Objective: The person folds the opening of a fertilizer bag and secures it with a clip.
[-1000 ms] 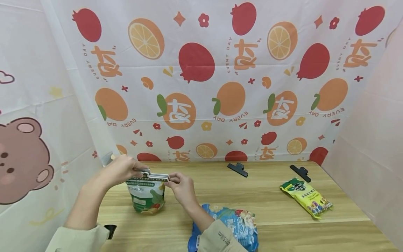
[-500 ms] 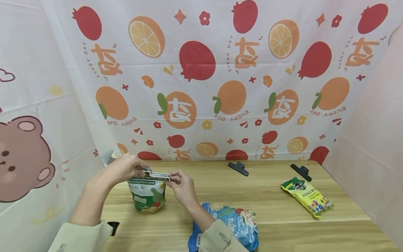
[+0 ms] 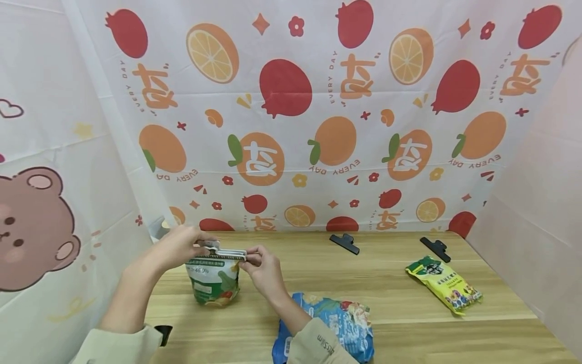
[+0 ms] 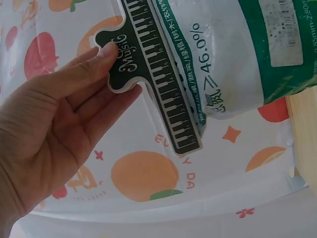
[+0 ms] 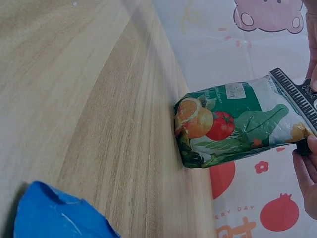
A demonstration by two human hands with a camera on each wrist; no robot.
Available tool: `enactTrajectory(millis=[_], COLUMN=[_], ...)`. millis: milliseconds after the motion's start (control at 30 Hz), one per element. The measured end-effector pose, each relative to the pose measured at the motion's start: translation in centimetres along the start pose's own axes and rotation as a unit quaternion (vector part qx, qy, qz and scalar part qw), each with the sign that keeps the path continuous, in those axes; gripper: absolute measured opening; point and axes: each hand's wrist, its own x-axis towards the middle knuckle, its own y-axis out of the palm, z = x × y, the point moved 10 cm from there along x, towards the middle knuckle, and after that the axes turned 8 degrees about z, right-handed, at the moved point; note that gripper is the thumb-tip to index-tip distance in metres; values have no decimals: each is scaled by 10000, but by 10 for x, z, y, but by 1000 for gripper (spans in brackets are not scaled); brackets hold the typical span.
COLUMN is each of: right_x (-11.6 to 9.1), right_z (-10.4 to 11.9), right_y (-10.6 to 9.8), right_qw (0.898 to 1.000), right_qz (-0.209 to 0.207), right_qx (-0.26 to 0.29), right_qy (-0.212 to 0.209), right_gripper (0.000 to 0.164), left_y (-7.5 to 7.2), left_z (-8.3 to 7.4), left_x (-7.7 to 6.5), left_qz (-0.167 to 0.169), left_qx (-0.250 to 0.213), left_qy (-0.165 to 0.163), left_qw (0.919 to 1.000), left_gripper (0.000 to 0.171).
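Note:
A green and white bag [image 3: 213,283] printed with vegetables stands upright on the table at left. Across its top lies a black bag clip [image 4: 166,89] with piano keys and the word Music on it. My left hand [image 4: 64,104] pinches the clip's handle between thumb and fingers. At the bag's other top corner, my right hand [image 3: 265,270] pinches the corner by the clip's end; in the right wrist view its fingers [image 5: 304,173] show only at the edge. Whether the right hand grips bag, clip or both, I cannot tell.
A blue bag [image 3: 336,323] lies near the front, partly under the right sleeve. To the right is a yellow-green packet [image 3: 443,285]. Two black clips, one mid-back [image 3: 344,243] and another clip [image 3: 435,249] farther right, lie behind. A black object [image 3: 164,333] shows beside the left sleeve.
The view has shifted slightly. Both hands stay at the bag's top with the clip, almost unmoved.

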Motion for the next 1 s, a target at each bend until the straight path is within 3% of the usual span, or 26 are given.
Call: enactTrajectory(millis=[167, 300, 433, 700, 833, 1000], right_x=[0, -2, -5, -13, -16, -19], right_z=[-1, 0, -2, -23, -32, -42], right_y=[5, 8, 13, 25, 31, 38], right_qw=[9998, 9994, 9988, 9934, 9904, 9890], right_qz=[112, 176, 346, 757, 884, 907], right_qx=[156, 300, 335, 16, 53, 143], right_qy=[30, 44, 109, 865, 1058, 1162], right_gripper=[21, 26, 36, 48, 50, 51], left_y=[1, 2, 6, 35, 60, 95], left_z=[8, 15, 29, 76, 96, 102], left_x=[-10, -18, -29, -57, -65, -64], left_qz=[-246, -437, -638, -979, -746, -219], left_qx=[-403, -638, -1359, -3190, -3775, -4582], left_qy=[-54, -110, -177, -593, -987, -1181], left_qw=[9989, 9969, 9885, 9408, 9177, 8807], left_gripper=[31, 47, 68, 95, 94, 89])
